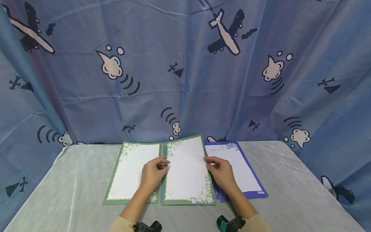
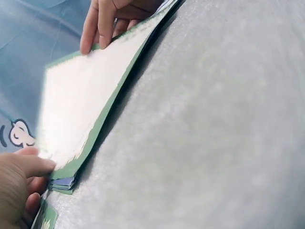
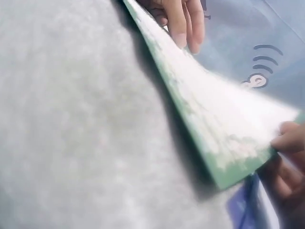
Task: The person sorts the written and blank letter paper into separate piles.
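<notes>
A white sheet of paper with a green floral border (image 1: pixel 185 170) stands in the middle, its upper right corner raised. My left hand (image 1: pixel 155 172) pinches its left edge, thumb on top and fingers beneath, as the left wrist view shows. On the opposite edge my right hand (image 1: pixel 222 172) pinches the sheet (image 3: pixel 228 124) between thumb and fingers. Below the sheet's near left corner, the layered edges of green and blue paper (image 2: pixel 63 183) show in the left wrist view.
To the left lies a matching green-bordered sheet (image 1: pixel 130 174), partly behind the left forearm. Purple-bordered sheets (image 1: pixel 240 170) lie at the right, partly hidden by the middle sheet and right hand. A grey cloth covers the table (image 1: pixel 78 187); a blue printed curtain (image 1: pixel 150 64) hangs behind.
</notes>
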A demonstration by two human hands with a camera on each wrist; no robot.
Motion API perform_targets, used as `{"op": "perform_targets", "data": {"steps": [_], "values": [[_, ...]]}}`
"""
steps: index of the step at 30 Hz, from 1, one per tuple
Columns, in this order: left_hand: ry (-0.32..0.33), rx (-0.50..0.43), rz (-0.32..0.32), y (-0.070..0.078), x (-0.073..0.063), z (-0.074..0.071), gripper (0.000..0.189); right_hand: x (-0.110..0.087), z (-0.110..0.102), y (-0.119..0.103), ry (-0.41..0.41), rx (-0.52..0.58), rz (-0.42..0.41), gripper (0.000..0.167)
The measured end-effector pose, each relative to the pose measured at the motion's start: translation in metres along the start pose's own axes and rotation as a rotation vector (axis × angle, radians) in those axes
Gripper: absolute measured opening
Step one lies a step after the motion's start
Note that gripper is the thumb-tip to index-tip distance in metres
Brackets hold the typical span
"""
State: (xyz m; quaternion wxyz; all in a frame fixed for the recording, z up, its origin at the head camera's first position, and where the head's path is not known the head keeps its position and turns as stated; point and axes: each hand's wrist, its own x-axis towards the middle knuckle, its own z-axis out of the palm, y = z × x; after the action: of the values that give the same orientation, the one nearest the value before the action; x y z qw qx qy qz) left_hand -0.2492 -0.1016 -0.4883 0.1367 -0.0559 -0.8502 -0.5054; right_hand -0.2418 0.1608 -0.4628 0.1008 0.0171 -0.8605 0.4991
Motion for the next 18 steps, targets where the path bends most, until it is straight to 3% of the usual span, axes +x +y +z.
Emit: {"op": "perform_targets", "data": {"steps": [8,18], "values": [[0.011,-0.059,0.019,-0.001,0.0,0.002,0.011,0.002,-0.004,-0.003,-0.007,0.168,0.156,0.029],[-0.004,-0.044,-0.001,0.004,0.002,-0.001,0.015,0.002,-0.004,-0.011,-0.014,0.198,0.206,0.031]]}}
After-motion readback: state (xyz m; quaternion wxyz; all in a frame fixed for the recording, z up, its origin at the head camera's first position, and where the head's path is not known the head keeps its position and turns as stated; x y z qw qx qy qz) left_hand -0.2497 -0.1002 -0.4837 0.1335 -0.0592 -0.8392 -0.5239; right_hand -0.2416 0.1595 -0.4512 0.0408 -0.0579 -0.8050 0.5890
